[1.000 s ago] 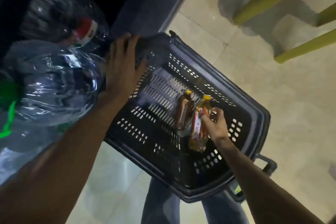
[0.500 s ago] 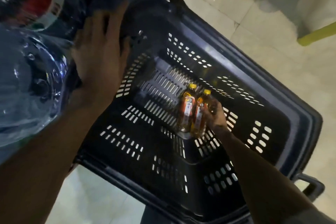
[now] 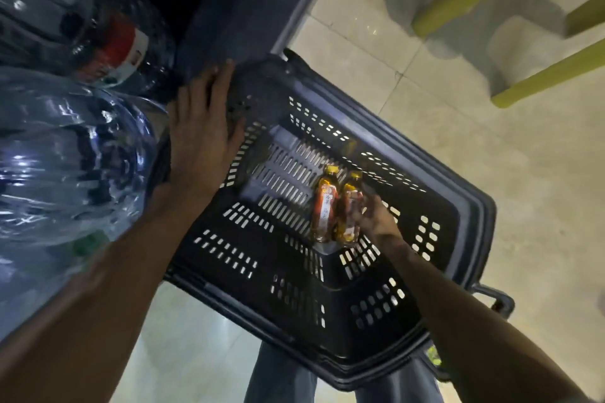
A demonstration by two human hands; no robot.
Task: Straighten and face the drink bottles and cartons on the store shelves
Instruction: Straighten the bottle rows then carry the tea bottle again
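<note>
The left hand (image 3: 199, 137) lies flat on the basket (image 3: 458, 206) rim. The right hand (image 3: 373, 216) grips one of two bottles (image 3: 327, 206) inside, near the right wall. Lifting it carelessly may topple the other.

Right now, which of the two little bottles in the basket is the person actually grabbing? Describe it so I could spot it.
Find the dark perforated plastic shopping basket on the pale tiled floor. Two small amber drink bottles with yellow caps lie side by side on its bottom. The one you want is nearer the right hand, whose fingers curl round it; its twin lies untouched.
</note>
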